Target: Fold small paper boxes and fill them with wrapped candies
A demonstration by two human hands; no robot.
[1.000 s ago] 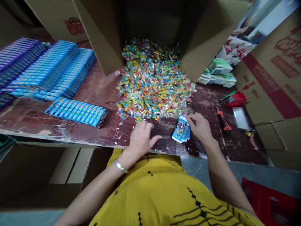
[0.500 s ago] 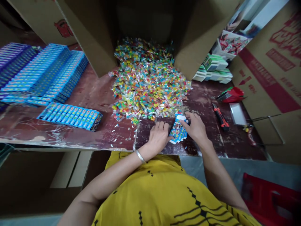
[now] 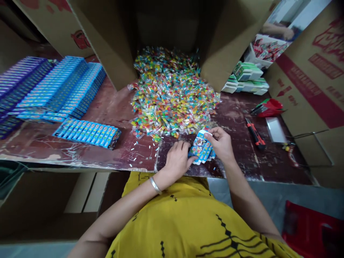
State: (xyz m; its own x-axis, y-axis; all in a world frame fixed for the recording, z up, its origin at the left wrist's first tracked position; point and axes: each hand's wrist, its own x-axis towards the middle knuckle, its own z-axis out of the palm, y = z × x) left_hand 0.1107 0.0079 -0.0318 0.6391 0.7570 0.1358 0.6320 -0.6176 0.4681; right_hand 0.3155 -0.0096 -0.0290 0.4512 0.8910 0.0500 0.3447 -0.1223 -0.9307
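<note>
Several flat blue printed candy cartons (image 3: 203, 147) lie fanned at the table's front edge, between my hands. My right hand (image 3: 221, 144) pinches the upper right of the top carton, thumb on its face. At the carton's lower left is my left hand (image 3: 177, 159), closed, with its thumb over the edge and the fingers curled behind. Just beyond them spreads a heap of small clear candy packets (image 3: 172, 100) with multicoloured sweets, spilling from a cardboard box (image 3: 107, 39) on its side.
A row of filled blue cartons (image 3: 88, 132) lies at left, before stacked blue cartons (image 3: 61, 86) and purple cartons (image 3: 18, 86). On the right are a red box cutter (image 3: 256, 134), a red pouch (image 3: 270, 107) and green-white packs (image 3: 248, 77). Another person's hand (image 3: 287, 34) shows beyond.
The top carton has come up and left off the fanned stack, between both hands. My left hand has shifted slightly left. The whole view has moved a little. Another person's hand appears upper right.
</note>
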